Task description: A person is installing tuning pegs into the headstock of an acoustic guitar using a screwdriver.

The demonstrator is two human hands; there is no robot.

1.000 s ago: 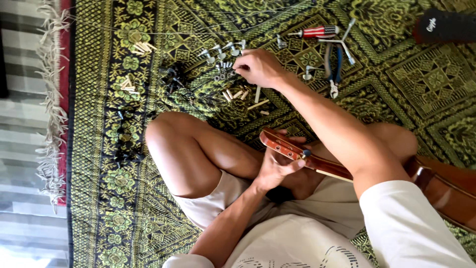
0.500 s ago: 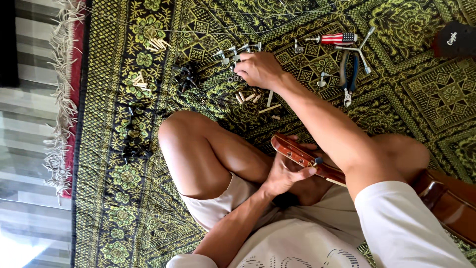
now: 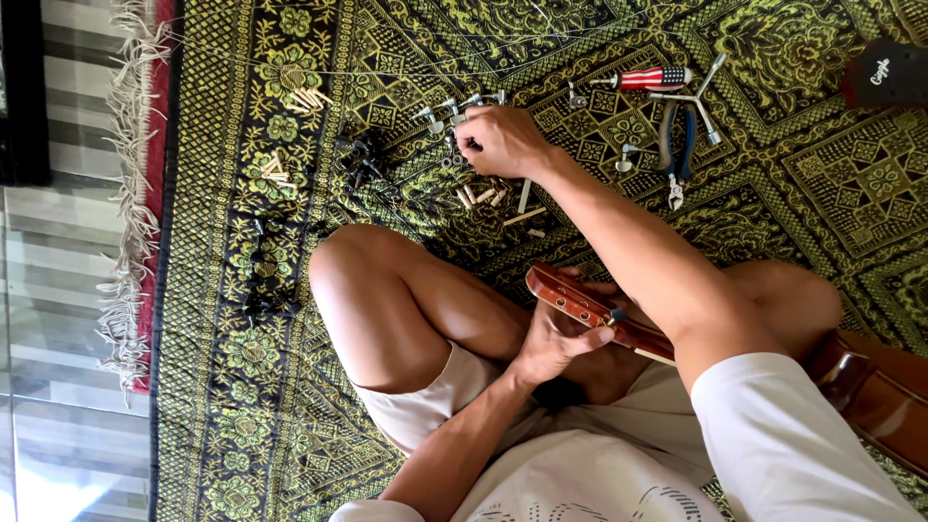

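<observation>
Brown guitar headstock (image 3: 580, 302) across lap, gripped by one hand (image 3: 556, 343) | other hand (image 3: 503, 140) closed over silver tuning pegs (image 3: 440, 111) on rug (image 3: 290, 425) | one screwdriver (image 3: 648, 77), one pliers (image 3: 674, 155)

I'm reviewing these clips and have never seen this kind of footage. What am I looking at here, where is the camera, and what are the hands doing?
There is no machine: a person sits on a patterned green rug, filmed by a camera on their own head looking down, so the picture appears turned. The left hand grips the brown headstock of a stringed instrument lying across the lap. The right hand reaches out among small metal tuning pegs on the rug. Nearby lie a screwdriver with a striped handle, pliers and little pale pins.
</observation>
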